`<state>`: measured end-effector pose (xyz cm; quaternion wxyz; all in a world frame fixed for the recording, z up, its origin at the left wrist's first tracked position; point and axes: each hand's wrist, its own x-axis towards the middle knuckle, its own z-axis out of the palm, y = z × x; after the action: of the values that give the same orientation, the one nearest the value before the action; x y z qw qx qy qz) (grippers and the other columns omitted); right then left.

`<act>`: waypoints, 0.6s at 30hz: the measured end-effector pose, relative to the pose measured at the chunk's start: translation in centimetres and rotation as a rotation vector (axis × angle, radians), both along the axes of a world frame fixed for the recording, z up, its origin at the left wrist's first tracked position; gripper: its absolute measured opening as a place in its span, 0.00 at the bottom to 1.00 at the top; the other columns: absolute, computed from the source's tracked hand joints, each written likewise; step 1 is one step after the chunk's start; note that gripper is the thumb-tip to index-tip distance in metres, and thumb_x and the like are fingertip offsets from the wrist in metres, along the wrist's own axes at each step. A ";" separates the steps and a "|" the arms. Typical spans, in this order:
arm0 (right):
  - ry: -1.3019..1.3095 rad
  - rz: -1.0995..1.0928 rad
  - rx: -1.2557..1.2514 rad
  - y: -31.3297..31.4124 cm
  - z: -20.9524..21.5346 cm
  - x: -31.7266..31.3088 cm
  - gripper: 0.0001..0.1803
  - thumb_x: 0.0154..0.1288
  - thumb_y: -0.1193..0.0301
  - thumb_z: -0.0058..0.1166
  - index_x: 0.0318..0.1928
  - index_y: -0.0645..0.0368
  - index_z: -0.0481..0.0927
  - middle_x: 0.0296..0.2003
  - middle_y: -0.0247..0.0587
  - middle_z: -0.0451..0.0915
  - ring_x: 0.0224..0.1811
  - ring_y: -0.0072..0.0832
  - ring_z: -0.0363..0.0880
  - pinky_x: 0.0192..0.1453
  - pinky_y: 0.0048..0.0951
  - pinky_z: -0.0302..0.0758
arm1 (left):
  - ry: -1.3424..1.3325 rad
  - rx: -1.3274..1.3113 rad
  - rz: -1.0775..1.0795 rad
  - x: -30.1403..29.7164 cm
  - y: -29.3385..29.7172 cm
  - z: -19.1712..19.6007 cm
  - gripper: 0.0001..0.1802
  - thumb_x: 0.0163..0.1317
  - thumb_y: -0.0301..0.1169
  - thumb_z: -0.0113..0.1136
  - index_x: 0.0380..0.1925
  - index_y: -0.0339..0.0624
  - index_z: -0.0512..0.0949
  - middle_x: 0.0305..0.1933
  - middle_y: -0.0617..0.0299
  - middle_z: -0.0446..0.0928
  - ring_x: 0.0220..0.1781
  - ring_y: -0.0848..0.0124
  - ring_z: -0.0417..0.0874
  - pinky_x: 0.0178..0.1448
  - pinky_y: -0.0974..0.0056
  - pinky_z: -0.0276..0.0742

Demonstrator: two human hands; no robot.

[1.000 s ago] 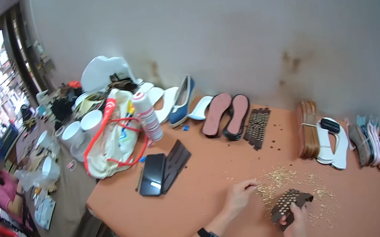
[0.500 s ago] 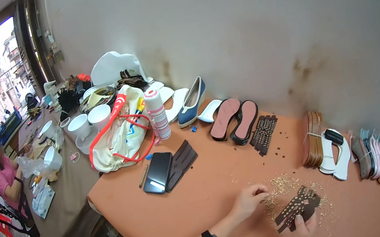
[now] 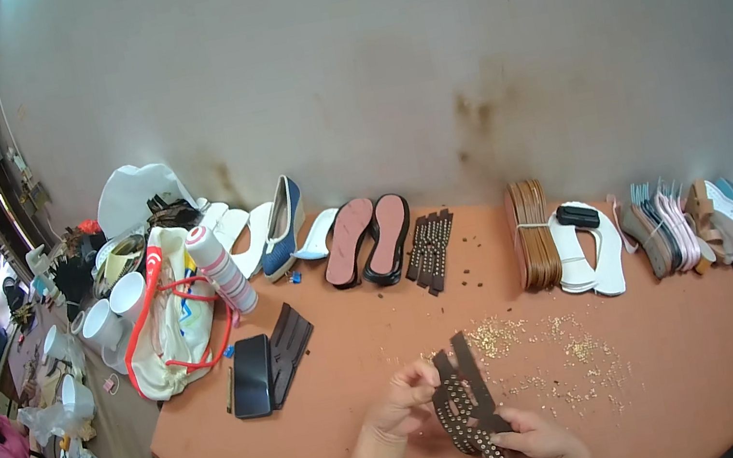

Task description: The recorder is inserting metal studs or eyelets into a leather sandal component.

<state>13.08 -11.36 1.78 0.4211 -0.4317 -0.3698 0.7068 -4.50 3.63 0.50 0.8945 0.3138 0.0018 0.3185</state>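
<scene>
A dark brown strappy shoe upper [image 3: 459,416], set with rows of small gold studs, is held up tilted over the near part of the table. My right hand [image 3: 539,439] grips its lower right side, thumb on the front. At its upper left edge are the bent, closed fingertips of my left hand [image 3: 402,406], which seem to pinch a strap end. Behind it, many tiny gold studs [image 3: 497,337] lie scattered on the orange-brown tabletop [image 3: 356,447].
Farther back stand a pair of pink-lined soles [image 3: 351,243], another studded upper [image 3: 432,252] and a blue wedge shoe [image 3: 282,229]. A phone [image 3: 251,377] and a striped bottle [image 3: 221,269] are left. Bundled brown insoles [image 3: 533,234] stand right. A person [image 3: 13,448] sits far left.
The shoe upper has been lifted and turned more upright. My left hand, apart from it before, is now at its edge. The whole view has swung to the right.
</scene>
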 end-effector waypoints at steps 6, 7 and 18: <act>0.317 0.172 0.099 -0.4 0.1 0.4 0.29 0.63 0.71 0.47 0.61 0.66 0.55 0.49 0.44 0.71 0.49 0.29 0.72 0.51 0.28 0.71 | 0.498 0.319 0.265 0.7 0.4 0.8 0.04 0.54 0.18 0.55 0.28 0.39 0.74 0.31 0.64 0.74 0.35 0.77 0.76 0.42 0.70 0.75; 0.454 0.194 0.123 -0.3 0.5 0.5 0.32 0.62 0.67 0.49 0.61 0.66 0.54 0.49 0.46 0.71 0.48 0.32 0.73 0.50 0.30 0.72 | 0.488 0.206 0.328 0.7 0.0 1.8 0.04 0.54 0.18 0.55 0.28 0.38 0.74 0.30 0.64 0.74 0.33 0.77 0.76 0.39 0.72 0.75; 0.946 -0.352 0.273 -0.8 -1.4 1.2 0.65 0.32 0.29 0.54 0.62 0.68 0.55 0.58 0.59 0.61 0.53 0.42 0.67 0.39 0.31 0.70 | 0.383 -0.113 0.621 3.1 -2.1 0.9 0.03 0.59 0.25 0.52 0.31 0.39 0.70 0.28 0.60 0.75 0.26 0.72 0.78 0.28 0.69 0.78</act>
<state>14.30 -12.13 0.40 0.7071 -0.0620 -0.1496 0.6883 -1.41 1.49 1.44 0.7545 0.3024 0.2819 0.5097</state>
